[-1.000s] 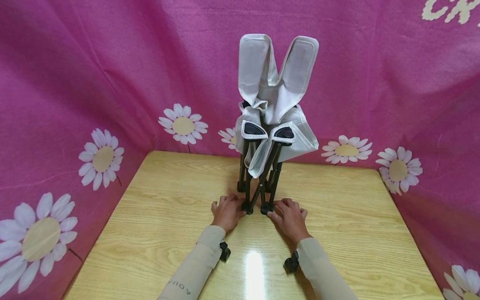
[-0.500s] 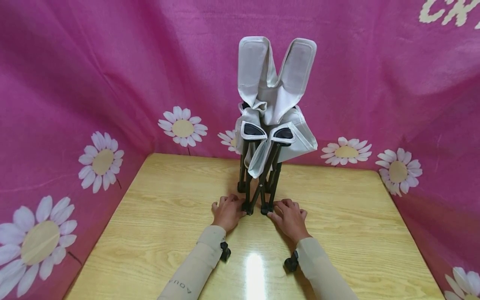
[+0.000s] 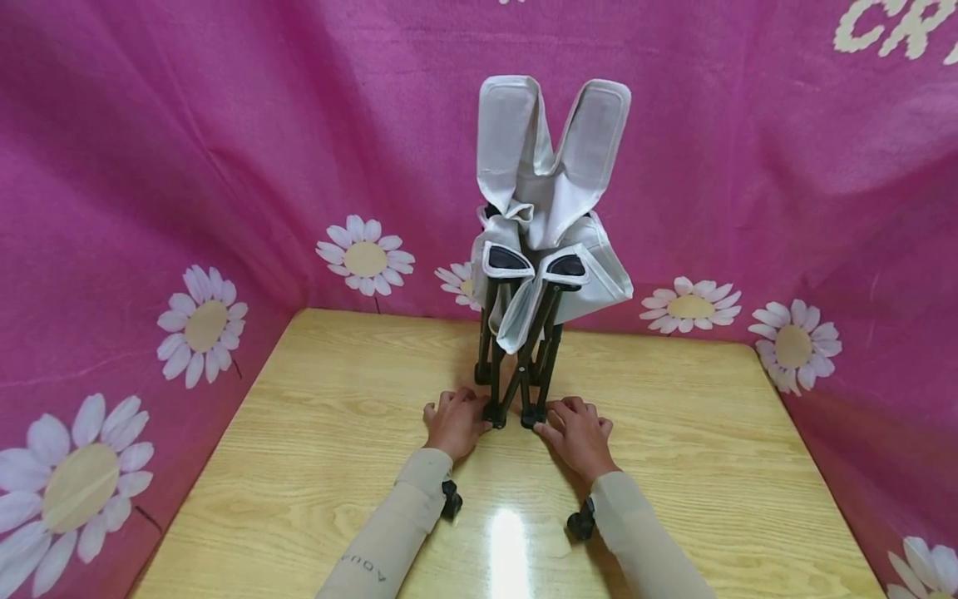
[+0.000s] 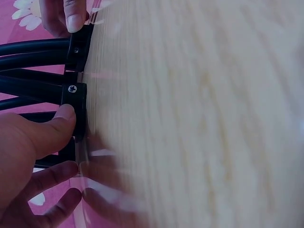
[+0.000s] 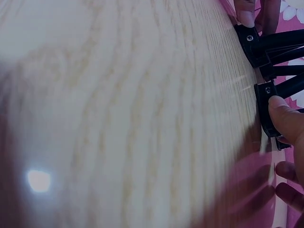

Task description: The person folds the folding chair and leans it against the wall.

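Note:
A folding camp chair [image 3: 555, 218] with white fabric and dark legs stands upright, partly folded, on the wooden table. Its fabric bunches in the middle, and two flaps rise at the top in a V. My left hand [image 3: 452, 423] pinches the black left front foot [image 4: 80, 97], thumb on its front face beside a screw. On the other side my right hand [image 3: 580, 434] pinches the right front foot [image 5: 264, 111] in the same way. A narrow gap separates these two feet. The fingertips behind them are partly hidden. Farther back, the rear feet [image 3: 482, 373] rest on the table.
The wooden table [image 3: 314, 466] reaches a pink cloth backdrop [image 3: 389, 125] with white daisies, close behind the chair and along both sides. A black wrist camera [image 3: 451, 501] hangs under the left sleeve, another wrist camera [image 3: 581, 522] under the right. Light glares off the near tabletop.

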Motion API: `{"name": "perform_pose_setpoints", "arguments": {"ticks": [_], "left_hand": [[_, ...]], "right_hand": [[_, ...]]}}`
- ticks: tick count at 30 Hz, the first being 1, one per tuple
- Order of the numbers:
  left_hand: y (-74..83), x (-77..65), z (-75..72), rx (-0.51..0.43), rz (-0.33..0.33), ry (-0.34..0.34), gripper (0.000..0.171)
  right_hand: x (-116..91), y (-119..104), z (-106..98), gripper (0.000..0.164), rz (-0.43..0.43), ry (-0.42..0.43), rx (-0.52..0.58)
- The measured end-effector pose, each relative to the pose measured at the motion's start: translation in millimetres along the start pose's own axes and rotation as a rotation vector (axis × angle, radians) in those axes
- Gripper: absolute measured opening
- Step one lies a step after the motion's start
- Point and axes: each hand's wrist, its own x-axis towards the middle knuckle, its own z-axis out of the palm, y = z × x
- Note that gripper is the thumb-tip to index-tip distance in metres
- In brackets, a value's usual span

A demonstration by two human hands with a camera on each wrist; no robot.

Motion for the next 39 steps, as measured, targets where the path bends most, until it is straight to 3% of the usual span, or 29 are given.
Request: {"name": "perform_pose_setpoints", "arguments": {"ticks": [39], "left_hand": [[-1.3,19.9,2.1,0.012,-0.002,0.004,0.045]], "right_hand": [[18.1,3.4,-2.3,0.044,0.044,-0.036,0.000]]}}
